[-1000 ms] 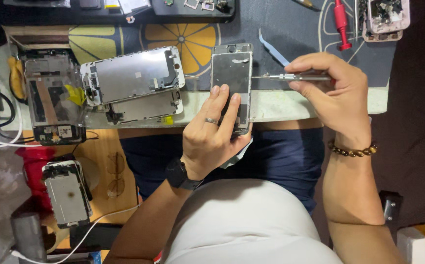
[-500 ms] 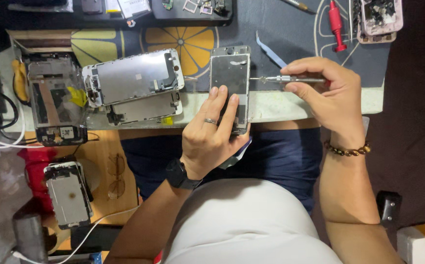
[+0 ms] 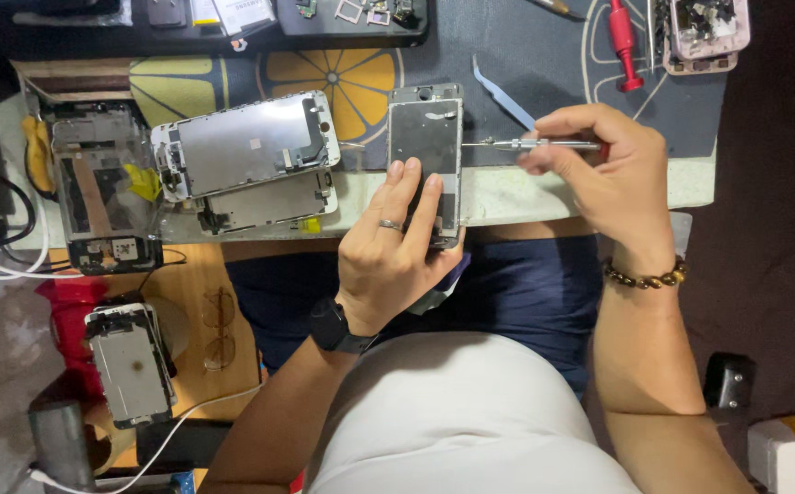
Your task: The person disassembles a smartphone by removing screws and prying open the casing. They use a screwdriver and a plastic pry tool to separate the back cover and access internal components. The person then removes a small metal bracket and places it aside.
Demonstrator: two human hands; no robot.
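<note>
Opened phone frame held flat at the bench edge, screwdriver tip at its upper right side.

The left hand (image 3: 395, 252) lay over the lower half of the phone frame (image 3: 426, 155), fingers spread along it, thumb hidden beneath; that half of the frame was covered and could not be read. The right hand (image 3: 603, 174) pinched a slim screwdriver (image 3: 530, 144) between thumb and fingertips; the rear of the handle was buried in the palm. Whether the tip touched a screw was too small to make out. The blue tweezers (image 3: 504, 93) lay just beyond the driver on the dark mat (image 3: 544, 55). Two display assemblies (image 3: 246, 160) lay stacked to the left, and a red tool (image 3: 623, 41) was cut off at the top edge. Against the frame half a second earlier, both hands and the driver kept the same grip and place; only the view shifted slightly.
</note>
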